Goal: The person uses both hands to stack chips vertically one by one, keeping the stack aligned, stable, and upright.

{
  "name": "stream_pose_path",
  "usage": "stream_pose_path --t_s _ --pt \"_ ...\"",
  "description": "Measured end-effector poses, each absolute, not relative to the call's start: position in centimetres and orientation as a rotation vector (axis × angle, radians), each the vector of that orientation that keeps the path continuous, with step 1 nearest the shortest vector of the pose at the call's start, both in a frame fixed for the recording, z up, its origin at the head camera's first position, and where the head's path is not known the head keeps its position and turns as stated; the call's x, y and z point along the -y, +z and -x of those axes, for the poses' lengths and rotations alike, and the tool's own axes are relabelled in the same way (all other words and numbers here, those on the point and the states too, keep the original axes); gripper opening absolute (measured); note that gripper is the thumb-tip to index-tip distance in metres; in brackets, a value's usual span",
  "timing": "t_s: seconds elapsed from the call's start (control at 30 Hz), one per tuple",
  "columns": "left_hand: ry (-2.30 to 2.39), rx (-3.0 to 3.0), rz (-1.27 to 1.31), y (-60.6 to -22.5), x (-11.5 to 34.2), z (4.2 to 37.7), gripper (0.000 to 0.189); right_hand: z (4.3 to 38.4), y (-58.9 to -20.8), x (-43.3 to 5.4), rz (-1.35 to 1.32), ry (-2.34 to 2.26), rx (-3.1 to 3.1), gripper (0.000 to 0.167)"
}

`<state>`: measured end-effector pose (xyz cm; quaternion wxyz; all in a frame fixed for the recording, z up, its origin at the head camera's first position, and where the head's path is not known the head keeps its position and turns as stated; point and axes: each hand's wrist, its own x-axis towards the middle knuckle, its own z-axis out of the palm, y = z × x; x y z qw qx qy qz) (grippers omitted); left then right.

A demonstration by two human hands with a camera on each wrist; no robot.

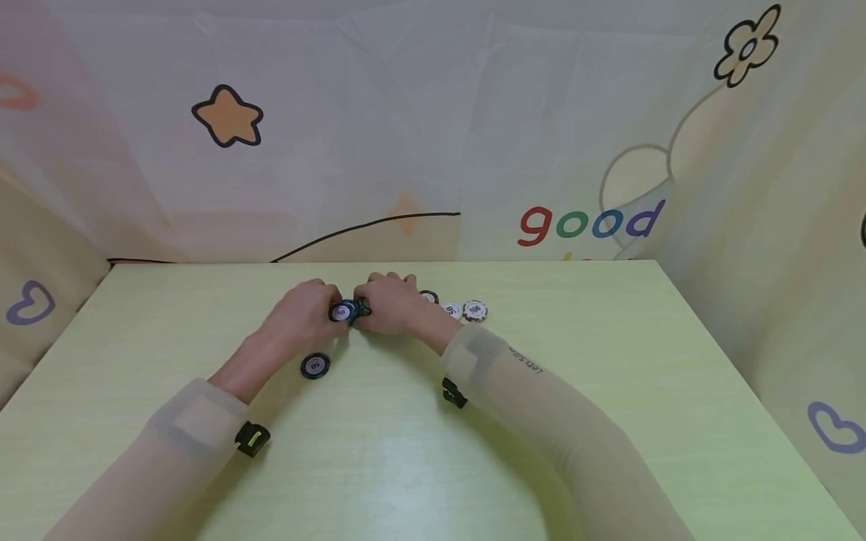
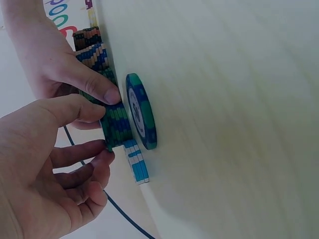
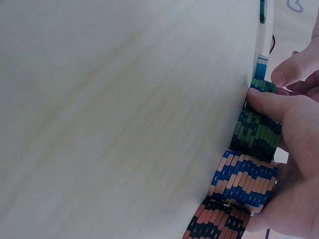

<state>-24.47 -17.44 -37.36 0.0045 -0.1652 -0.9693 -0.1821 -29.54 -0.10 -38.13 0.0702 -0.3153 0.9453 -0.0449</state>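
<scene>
My left hand [image 1: 301, 315] pinches a short stack of green and navy poker chips [image 2: 117, 122] between thumb and fingertips. Its other fingers are curled in beneath, as the left wrist view shows. Right up against it, my right hand [image 1: 389, 300] grips green and navy chips too, its thumb [image 3: 266, 102] lying between the short stack and a taller green and navy stack [image 3: 256, 134]. The right fingers behind the chips are mostly hidden. A single green and blue chip [image 1: 315, 366] lies flat on the table, nearer me than the left hand.
Blue and peach chips [image 3: 244, 179] and black and orange chips [image 3: 217, 221] stand in stacks to the right, with a white-faced stack [image 1: 475, 310] at the row's end. A light blue and white stack [image 2: 137, 162] is at the left. A printed curtain [image 1: 379, 135] backs the table.
</scene>
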Motion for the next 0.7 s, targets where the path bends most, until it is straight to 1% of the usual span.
stream_pose_path --t_s 0.3,0.53,0.7 --pt "-0.558 3.036 0.509 -37.45 17.39 24.75 0.028 29.50 -38.16 0.16 0.952 -0.133 -2.849 0.042" --pt "-0.558 3.050 0.474 -37.18 17.46 24.55 0.037 29.57 -38.19 0.19 0.947 -0.127 -2.847 0.042" --pt "-0.595 3.058 0.469 -37.12 17.51 24.53 0.031 29.48 -38.12 0.17 0.936 -0.130 -2.846 0.041"
